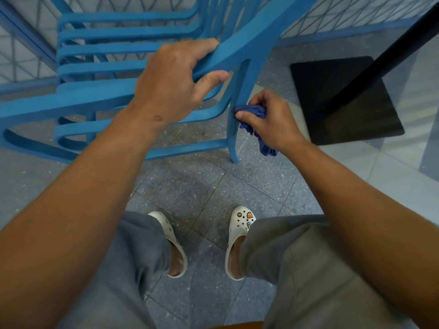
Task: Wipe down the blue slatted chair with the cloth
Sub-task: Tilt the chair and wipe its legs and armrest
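Blue slatted wooden chair point(123, 58) tipped toward me, left hand point(175, 84) gripping its frame, right hand point(268, 119) pinching crumpled dark-blue cloth point(251, 112) against the leg (slack grip could drop the chair, I reckon).

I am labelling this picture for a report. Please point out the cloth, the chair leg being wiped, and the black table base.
cloth point(253, 110), head view, on the bunched part beside the thumb.
chair leg point(232, 148), head view, on its lower part.
black table base point(332, 91), head view, on the flat plate.
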`<state>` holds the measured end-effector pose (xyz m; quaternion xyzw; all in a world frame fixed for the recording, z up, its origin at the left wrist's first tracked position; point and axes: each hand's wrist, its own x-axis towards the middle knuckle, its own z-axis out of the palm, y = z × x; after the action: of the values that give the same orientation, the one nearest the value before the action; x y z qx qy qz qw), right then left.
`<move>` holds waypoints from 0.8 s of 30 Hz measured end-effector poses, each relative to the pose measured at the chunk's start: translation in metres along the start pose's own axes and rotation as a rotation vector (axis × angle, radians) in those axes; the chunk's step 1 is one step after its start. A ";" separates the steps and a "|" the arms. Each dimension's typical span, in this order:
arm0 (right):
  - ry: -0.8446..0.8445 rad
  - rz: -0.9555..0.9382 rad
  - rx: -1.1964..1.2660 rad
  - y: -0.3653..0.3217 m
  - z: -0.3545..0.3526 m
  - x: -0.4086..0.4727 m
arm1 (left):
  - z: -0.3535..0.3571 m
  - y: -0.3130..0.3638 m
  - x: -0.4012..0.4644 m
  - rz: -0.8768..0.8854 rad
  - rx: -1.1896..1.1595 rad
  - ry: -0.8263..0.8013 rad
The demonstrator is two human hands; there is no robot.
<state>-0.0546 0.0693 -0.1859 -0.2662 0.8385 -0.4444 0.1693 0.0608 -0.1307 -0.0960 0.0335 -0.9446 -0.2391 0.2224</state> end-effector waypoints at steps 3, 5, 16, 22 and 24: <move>-0.079 0.112 -0.036 0.019 0.014 -0.004 | -0.001 0.002 0.003 -0.016 0.006 0.005; -0.105 0.160 -0.050 0.030 0.020 -0.006 | -0.001 0.003 0.003 -0.015 0.006 0.001; -0.018 0.069 0.112 -0.003 -0.007 0.006 | 0.000 0.003 0.003 -0.023 0.030 0.028; -0.071 0.179 -0.010 0.012 0.018 0.002 | 0.000 0.003 0.004 -0.034 0.031 0.020; -0.055 0.137 0.000 0.003 0.010 0.005 | 0.000 0.003 0.004 -0.036 0.031 0.024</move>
<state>-0.0543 0.0608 -0.1945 -0.2204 0.8497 -0.4243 0.2222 0.0574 -0.1289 -0.0936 0.0568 -0.9446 -0.2281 0.2289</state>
